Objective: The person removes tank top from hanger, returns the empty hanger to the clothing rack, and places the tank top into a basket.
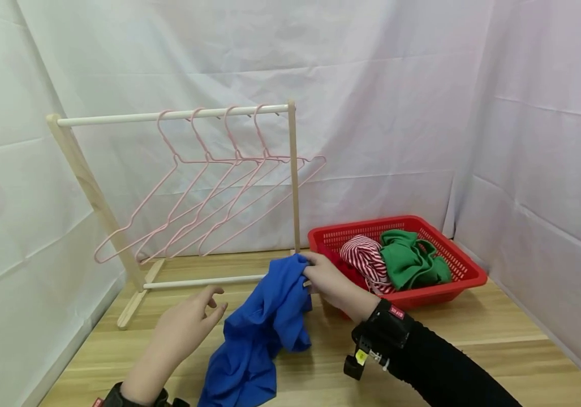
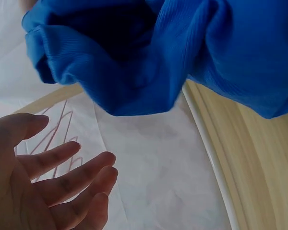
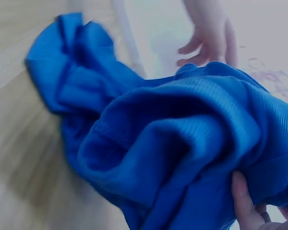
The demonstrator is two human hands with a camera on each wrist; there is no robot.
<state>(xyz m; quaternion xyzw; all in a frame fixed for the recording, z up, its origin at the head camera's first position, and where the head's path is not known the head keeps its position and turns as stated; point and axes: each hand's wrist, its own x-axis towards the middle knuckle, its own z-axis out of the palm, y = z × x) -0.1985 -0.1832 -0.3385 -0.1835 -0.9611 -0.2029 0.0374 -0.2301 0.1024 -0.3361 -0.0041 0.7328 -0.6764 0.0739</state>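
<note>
A crumpled blue garment [image 1: 270,316] of ribbed fabric hangs from my right hand [image 1: 331,282], which pinches its upper edge. Its lower part trails down toward the near side of the table. In the right wrist view, a thumb presses on the blue garment [image 3: 173,143] near an opening in its folds. To the left of the cloth, my left hand [image 1: 188,322] is held in the air, fingers loosely bent and apart from the fabric. The left wrist view shows that hand [image 2: 57,182] holding nothing, below the blue cloth [image 2: 134,81].
A wooden rack [image 1: 91,192] with a white top bar [image 1: 117,118] stands at the back left. Several pink hangers [image 1: 209,161] hang from it. Right of it, a red basket [image 1: 465,277] holds a green cloth [image 1: 412,260], a striped cloth [image 1: 366,260] and a dark red cloth.
</note>
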